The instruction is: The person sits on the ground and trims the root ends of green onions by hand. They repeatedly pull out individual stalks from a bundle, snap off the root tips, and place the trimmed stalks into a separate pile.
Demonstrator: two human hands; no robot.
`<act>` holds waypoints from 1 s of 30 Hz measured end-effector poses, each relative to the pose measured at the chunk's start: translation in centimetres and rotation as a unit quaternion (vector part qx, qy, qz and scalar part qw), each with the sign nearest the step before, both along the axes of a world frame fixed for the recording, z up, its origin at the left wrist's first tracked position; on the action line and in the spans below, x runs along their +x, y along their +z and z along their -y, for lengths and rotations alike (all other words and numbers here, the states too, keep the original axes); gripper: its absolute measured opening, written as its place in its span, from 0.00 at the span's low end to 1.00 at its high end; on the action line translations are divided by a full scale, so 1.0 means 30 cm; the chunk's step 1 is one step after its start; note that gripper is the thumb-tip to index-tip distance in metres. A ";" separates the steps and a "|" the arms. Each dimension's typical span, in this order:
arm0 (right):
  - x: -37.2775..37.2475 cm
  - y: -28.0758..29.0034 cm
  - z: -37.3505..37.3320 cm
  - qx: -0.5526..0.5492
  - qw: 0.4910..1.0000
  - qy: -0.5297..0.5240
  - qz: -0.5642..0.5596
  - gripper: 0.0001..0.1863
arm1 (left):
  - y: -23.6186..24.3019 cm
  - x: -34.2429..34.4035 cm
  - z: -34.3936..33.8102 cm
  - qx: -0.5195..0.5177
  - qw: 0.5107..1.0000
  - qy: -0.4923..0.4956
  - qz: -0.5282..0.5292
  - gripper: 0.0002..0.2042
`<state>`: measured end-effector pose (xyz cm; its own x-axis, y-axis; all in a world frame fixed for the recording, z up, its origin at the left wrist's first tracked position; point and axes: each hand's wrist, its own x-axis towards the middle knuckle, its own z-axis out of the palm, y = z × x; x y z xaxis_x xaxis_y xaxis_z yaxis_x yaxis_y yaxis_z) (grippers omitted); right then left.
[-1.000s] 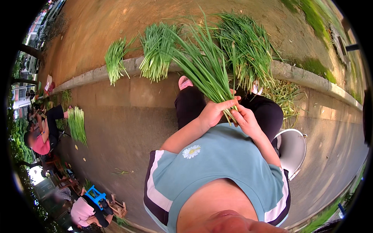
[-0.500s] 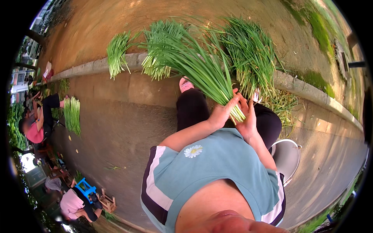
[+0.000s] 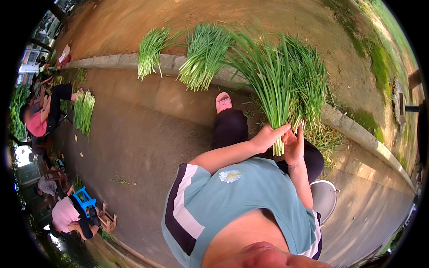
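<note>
Gripped near its pale stem ends by my left hand (image 3: 271,137), a bunch of garlic chives (image 3: 270,85) fans its long green leaves upward and away from me. My right hand (image 3: 294,146) is beside the stems on their right, its fingers stretched upward and apart; whether they touch the stems is hard to tell. Just behind and right of the bunch lies a large loose pile of chives (image 3: 313,76), partly covered by it. To the left, two neater bundles rest on the kerb: a fuller bundle (image 3: 205,56) and a smaller bundle (image 3: 151,51).
A low concrete kerb (image 3: 118,61) crosses in front of me, with brown ground behind. Straw-like trimmings (image 3: 328,143) lie right of my knees. A grey-white bucket (image 3: 324,201) stands by my right side. At the left, people sit near another bundle (image 3: 83,114) and a blue stool (image 3: 85,199).
The chive bunch has swung from leaning left to nearly upright, its leaves now overlapping the big pile. Both hands sit slightly lower and further right in the picture, and the whole view has shifted.
</note>
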<state>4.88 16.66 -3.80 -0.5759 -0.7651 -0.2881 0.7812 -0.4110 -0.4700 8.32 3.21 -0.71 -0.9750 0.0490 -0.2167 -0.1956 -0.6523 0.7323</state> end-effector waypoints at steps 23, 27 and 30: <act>-0.080 0.143 0.029 -0.045 0.988 -0.122 0.082 0.13 | 0.047 0.008 0.048 0.086 0.936 -0.320 0.120 0.14; -0.145 0.169 -0.036 -0.072 0.976 -0.184 0.090 0.10 | -0.043 0.037 0.143 -0.016 0.920 -0.389 0.047 0.12; -0.187 0.187 -0.097 -0.103 0.962 -0.238 0.085 0.08 | -0.036 0.054 0.169 0.014 0.963 -0.249 0.103 0.09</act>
<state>-0.72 19.57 1.80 -0.8333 -0.4773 -0.2790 0.5396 -0.8119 -0.2225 9.95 -1.85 -1.79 -0.7663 0.5073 -0.3942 -0.6276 -0.4599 0.6282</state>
